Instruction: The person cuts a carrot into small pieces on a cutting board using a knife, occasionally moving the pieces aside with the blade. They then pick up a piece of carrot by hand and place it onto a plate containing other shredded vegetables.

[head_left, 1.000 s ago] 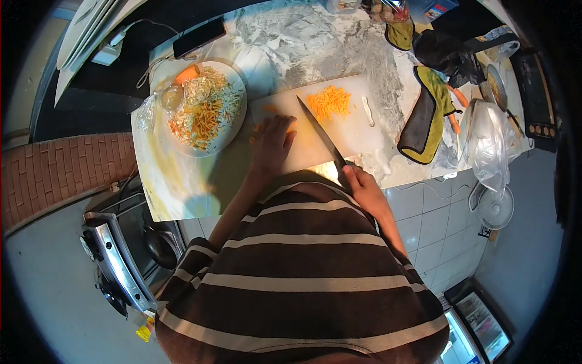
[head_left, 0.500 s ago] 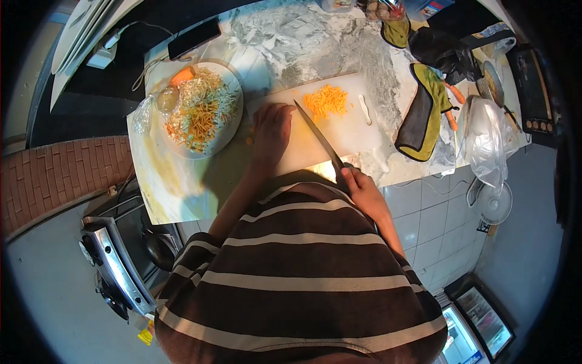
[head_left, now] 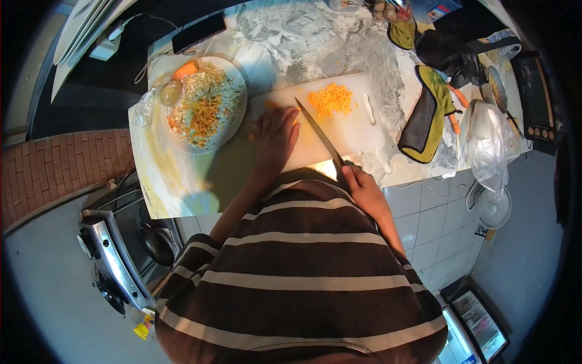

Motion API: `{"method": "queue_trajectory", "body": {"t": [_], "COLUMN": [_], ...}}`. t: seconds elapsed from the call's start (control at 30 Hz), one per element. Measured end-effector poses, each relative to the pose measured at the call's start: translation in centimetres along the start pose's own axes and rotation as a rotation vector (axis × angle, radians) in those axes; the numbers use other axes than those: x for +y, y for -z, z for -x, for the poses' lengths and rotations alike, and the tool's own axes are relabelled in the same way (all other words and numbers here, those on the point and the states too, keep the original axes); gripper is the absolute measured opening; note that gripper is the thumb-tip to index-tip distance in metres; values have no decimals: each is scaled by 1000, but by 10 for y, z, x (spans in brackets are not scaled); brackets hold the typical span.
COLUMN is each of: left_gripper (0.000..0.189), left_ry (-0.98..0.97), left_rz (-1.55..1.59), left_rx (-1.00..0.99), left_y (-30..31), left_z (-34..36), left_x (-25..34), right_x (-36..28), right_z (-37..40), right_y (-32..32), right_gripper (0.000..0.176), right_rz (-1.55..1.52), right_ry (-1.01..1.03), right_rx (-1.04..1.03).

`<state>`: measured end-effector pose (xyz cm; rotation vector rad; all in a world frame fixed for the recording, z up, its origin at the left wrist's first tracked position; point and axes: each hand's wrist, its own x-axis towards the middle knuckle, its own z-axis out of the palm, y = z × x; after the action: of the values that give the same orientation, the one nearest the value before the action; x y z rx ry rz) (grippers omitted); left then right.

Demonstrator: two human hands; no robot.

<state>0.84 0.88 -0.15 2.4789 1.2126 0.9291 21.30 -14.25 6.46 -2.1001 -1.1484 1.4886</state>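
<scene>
A white cutting board point(head_left: 357, 134) lies on the marble counter, bearing a pile of chopped orange pieces point(head_left: 330, 100) and a thin white strip point(head_left: 370, 110). My right hand point(head_left: 364, 189) is wrapped round the handle of a knife point(head_left: 323, 137), whose tip points up and left beside my left hand. On the board's left part rests my left hand point(head_left: 276, 134), its fingers bent together over a bit of orange food; most of what it touches is hidden. Left of it stands a white plate point(head_left: 240, 84) of shredded vegetables point(head_left: 208, 112) with a larger orange chunk point(head_left: 186, 70).
At the back left lies a black phone point(head_left: 199, 33). A green and grey cloth point(head_left: 426, 118), carrots point(head_left: 454, 124), a black bag point(head_left: 448, 53) and a clear plastic bag point(head_left: 487, 139) are at the right. A stove point(head_left: 118, 258) stands low at the left.
The fingers of my left hand have shifted and spread slightly over the board, showing a bit of orange above them. The knife keeps nearly the same place.
</scene>
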Motion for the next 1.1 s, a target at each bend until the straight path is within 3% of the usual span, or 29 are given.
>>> {"method": "queue_trajectory", "body": {"t": [0.3, 0.47, 0.63, 0.8, 0.9, 1.1], "left_gripper": [42, 43, 41, 42, 45, 45], "left_ry": [-13, 62, -28, 26, 63, 57], "left_rz": [-23, 31, 12, 32, 36, 24], "left_rx": [-30, -47, -15, -7, -28, -44], "left_y": [-1, -4, 0, -1, -2, 1], "left_z": [-2, 1, -3, -1, 0, -3], "left_x": [3, 1, 2, 1, 1, 3], "right_x": [-3, -9, -9, -17, -5, -2], "right_z": [4, 0, 1, 6, 1, -7], "right_y": [-5, -4, -5, 2, -2, -2], "right_gripper": [52, 54, 52, 52, 51, 55], "right_rz": [40, 129, 116, 37, 20, 116], "right_ry": [82, 52, 45, -11, 105, 66], "right_rx": [156, 140, 132, 60, 165, 163]}}
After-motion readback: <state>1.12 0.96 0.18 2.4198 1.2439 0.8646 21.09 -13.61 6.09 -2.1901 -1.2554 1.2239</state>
